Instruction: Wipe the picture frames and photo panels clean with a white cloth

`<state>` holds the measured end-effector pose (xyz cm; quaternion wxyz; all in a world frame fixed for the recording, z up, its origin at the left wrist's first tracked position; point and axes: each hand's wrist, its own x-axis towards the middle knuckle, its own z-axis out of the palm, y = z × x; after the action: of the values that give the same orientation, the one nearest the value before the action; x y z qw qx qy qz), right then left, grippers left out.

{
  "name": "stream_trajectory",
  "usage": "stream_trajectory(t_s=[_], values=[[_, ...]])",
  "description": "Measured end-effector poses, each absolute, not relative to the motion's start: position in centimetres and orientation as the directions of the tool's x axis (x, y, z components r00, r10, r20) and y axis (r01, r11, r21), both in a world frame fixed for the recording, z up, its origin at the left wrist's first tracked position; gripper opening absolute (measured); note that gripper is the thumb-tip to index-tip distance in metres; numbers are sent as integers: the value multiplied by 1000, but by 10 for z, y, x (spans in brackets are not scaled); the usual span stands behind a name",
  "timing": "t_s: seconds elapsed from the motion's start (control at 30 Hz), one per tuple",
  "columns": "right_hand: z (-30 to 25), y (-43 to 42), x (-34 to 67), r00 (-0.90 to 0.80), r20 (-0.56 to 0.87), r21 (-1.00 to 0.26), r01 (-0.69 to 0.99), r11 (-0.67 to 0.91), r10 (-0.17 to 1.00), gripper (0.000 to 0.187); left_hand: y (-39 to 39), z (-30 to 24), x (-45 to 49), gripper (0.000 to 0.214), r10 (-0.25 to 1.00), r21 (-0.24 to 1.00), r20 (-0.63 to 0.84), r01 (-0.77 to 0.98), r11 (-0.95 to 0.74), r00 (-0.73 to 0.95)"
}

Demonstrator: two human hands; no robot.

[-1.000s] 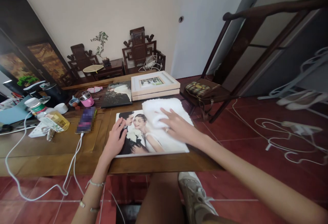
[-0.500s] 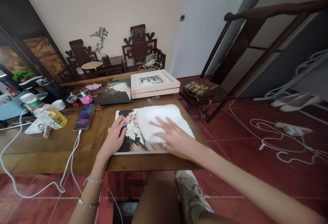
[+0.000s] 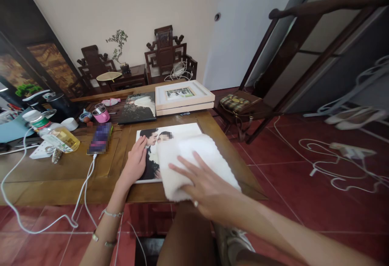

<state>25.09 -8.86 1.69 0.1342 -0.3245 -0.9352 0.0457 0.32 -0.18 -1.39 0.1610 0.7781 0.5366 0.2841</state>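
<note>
We see a white towel (image 3: 197,158), the wedding photo (image 3: 150,162) with its black suit, a pink cup (image 3: 101,115) at ten o'clock.

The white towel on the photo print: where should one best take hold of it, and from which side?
Probably its near edge, from the person's side. The white towel lies flat under the right hand, and that edge seems to reach past the table front, so a pinch can close on it there.

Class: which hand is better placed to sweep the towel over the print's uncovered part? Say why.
Probably the right hand: it lies flat on the white towel. The left hand presses the photo print at its left edge, off the towel.
</note>
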Motion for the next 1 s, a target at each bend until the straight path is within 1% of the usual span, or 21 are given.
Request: stream_trajectory(t_s=[0.1, 0.17, 0.23, 0.33, 0.43, 0.5, 0.6, 0.7, 0.8, 0.87, 0.93, 1.0], values=[[14, -104, 253, -758, 239, -180, 579, 795, 607, 40, -1, -14, 2, 44, 922, 542, 270, 748, -384, 278], [14, -91, 253, -758, 222, -181, 586, 790, 613, 43, -1, -14, 1, 44, 919, 536, 265, 748, -392, 292], [17, -64, 253, -739, 206, -180, 616, 767, 642, 44, -1, -14, 0, 45, 916, 533, 258, 746, -399, 306], [23, -14, 249, -689, 210, -168, 673, 720, 694, 41, -1, -13, 0, 45, 914, 536, 253, 741, -405, 316], [29, 28, 243, -663, 226, -135, 704, 697, 713, 40, -2, -11, 1, 45, 915, 541, 253, 738, -403, 315], [30, 40, 239, -655, 216, -118, 718, 686, 724, 41, -2, -10, 2, 45, 917, 546, 256, 736, -400, 308], [29, 26, 234, -678, 185, -123, 702, 702, 711, 44, -1, -10, 3, 45, 920, 552, 261, 736, -392, 293], [27, -20, 232, -716, 143, -147, 667, 731, 683, 47, -1, -11, 4, 44, 919, 551, 277, 737, -391, 280], [27, -69, 232, -779, 97, -200, 594, 779, 619, 42, -1, -12, 4, 45, 921, 540, 272, 749, -385, 278], [26, -89, 234, -818, 92, -223, 538, 813, 567, 37, -1, -12, 3, 46, 922, 531, 261, 755, -385, 286], [26, -94, 238, -834, 94, -234, 512, 826, 544, 36, -1, -13, 3, 47, 921, 525, 256, 758, -387, 294], [25, -84, 241, -832, 93, -240, 514, 823, 547, 40, -1, -13, 3, 47, 923, 519, 247, 763, -384, 296]])
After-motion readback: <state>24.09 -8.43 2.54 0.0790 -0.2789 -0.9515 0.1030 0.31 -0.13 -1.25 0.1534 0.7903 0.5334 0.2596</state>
